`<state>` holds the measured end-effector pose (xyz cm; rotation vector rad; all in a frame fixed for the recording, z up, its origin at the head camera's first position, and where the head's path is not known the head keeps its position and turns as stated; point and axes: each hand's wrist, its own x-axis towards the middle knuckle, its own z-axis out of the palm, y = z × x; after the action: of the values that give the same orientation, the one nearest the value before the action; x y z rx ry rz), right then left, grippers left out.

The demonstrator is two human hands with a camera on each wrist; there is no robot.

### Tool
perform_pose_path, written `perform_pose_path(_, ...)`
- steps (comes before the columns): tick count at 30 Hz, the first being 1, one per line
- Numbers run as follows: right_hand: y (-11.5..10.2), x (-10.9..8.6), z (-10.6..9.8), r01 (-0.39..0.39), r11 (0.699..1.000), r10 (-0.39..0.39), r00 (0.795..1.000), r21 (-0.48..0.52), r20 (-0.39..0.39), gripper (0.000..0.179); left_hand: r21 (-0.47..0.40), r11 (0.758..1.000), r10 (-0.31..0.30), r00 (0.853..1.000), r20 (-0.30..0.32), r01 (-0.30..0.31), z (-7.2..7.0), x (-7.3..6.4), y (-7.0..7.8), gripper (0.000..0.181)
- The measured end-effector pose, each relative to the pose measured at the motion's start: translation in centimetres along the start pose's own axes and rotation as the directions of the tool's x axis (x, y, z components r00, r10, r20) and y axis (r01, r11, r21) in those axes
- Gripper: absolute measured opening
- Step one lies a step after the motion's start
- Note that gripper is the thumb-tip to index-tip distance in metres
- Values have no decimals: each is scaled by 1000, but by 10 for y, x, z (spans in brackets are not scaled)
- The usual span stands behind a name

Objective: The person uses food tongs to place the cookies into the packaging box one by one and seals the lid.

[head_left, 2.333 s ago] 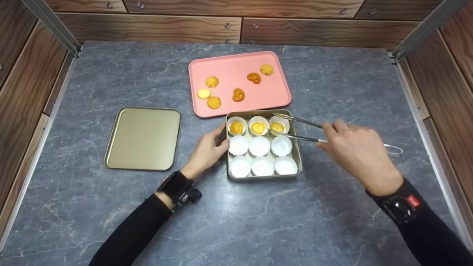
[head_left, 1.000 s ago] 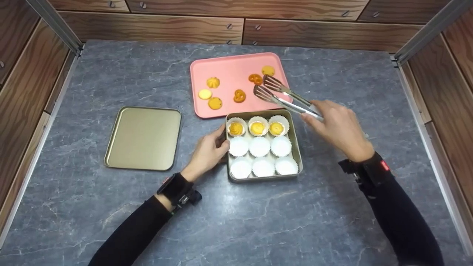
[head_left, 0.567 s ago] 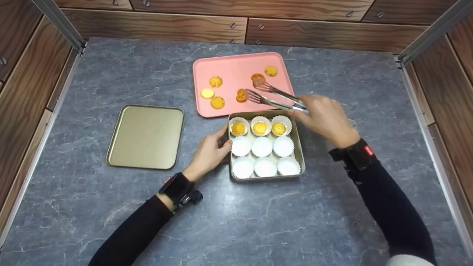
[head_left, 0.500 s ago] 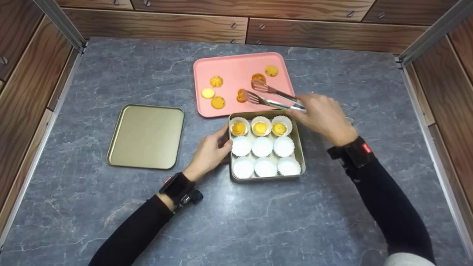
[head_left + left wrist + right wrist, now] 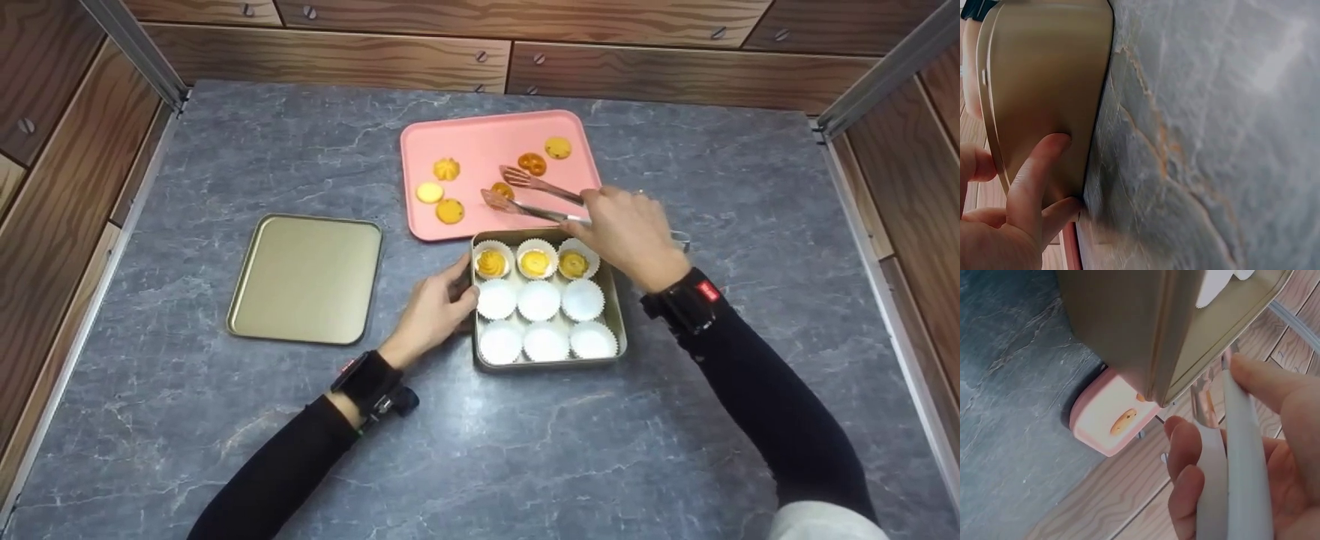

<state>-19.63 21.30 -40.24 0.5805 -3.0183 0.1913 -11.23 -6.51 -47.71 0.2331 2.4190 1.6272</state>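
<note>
My left hand (image 5: 431, 311) holds the left side of a gold tin box (image 5: 550, 365), thumb at its rim and fingers against its outer wall (image 5: 1050, 73). White paper cups fill the tin; the back three hold a swirled cookie (image 5: 491, 262) and two yellow cookies. Metal tongs (image 5: 517, 178) are gripped in my right hand (image 5: 626, 229), their handles (image 5: 1244, 461) between thumb and fingers. Spread apart, the slotted tong ends hang over the pink tray (image 5: 480, 142), on either side of a pretzel-shaped cookie (image 5: 502, 190). Behind them lies another pretzel-shaped cookie (image 5: 532, 163).
Also on the tray are a round speckled cookie (image 5: 557, 148) at right, and a fluted cookie (image 5: 446, 169), a plain yellow one (image 5: 430, 193) and another speckled one (image 5: 450, 211) at left. A square gold lid (image 5: 306, 279) lies left of the tin. Wood-patterned walls surround the grey marbled tabletop.
From the tin's back right cup, the tongs have gone over the tray, first toward the rear pretzel-shaped cookie, then left to the nearer one. My left hand has stayed at the tin.
</note>
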Motion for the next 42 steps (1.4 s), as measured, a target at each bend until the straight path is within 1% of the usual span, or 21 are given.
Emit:
perform_pose_path(4, 6, -5, -3, -23, 998, 21, 999, -52, -41, 49, -22, 1000, 1, 1000, -4, -1, -1, 2, 2, 65)
perform_pose_path(7, 11, -6, -3, -45, 998, 43, 998, -50, -51, 47, -32, 999, 1, 1000, -3, -1, -1, 2, 2, 65)
perform_pose_path(11, 14, -4, 0, -62, 998, 62, 998, -12, -16, 44, -31, 1000, 1, 1000, 2, -1, -1, 1, 2, 65)
perform_pose_path(14, 12, -2, 5, -67, 998, 66, 998, 7, 13, 43, -24, 1000, -3, 1000, 10, 3, 0, -1, 2, 65)
perform_pose_path(20, 9, 0, 9, -43, 999, 43, 999, 14, 19, 40, -17, 1000, -26, 1000, 16, 26, 2, -2, 1, 66)
perform_pose_path(26, 15, 3, 9, -26, 997, 24, 999, 66, 29, 37, -33, 999, -32, 999, 19, 32, 1, 1, 1, 67)
perform_pose_path(30, 19, 3, 6, -35, 995, 31, 998, 89, 49, 35, -30, 999, -35, 999, 21, 35, 0, 2, 2, 67)
perform_pose_path(36, 22, 3, 4, -49, 995, 43, 997, 91, 67, 34, -40, 998, -49, 998, 29, 50, 0, 1, 2, 68)
perform_pose_path(42, 25, 4, 4, -26, 995, 23, 999, 91, 31, 30, -31, 999, -12, 1000, 5, 12, 0, 1, 3, 66)
